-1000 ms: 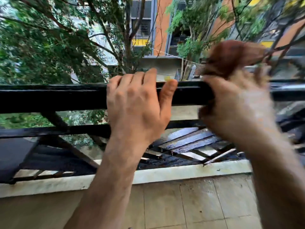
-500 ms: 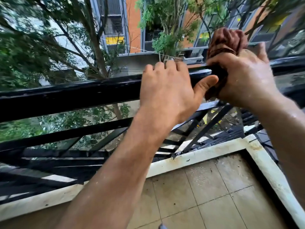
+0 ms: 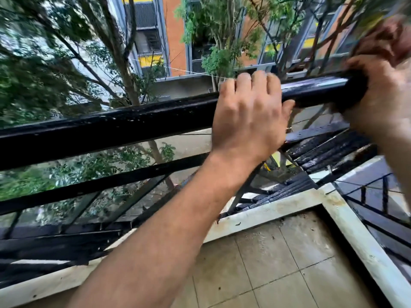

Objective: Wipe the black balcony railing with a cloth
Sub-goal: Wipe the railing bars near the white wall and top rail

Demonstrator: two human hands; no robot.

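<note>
The black railing (image 3: 133, 123) runs across the view from lower left to upper right, its top bar wet and glossy. My left hand (image 3: 249, 116) grips the top bar near the middle, fingers curled over it and thumb underneath. At the far right my right hand (image 3: 378, 94) grips a brown cloth (image 3: 387, 38) wrapped round the bar; the cloth bunches up above my knuckles. Both the right hand and the cloth are blurred.
A lower black rail (image 3: 100, 185) and slanted bars run below the top bar. A white ledge (image 3: 278, 210) borders the tiled balcony floor (image 3: 278, 263) and turns a corner at the right. Trees and an orange building (image 3: 175, 36) stand beyond.
My right hand has slid the cloth to the right along the top bar, away from my left hand. The view has swung right and the balcony corner now shows.
</note>
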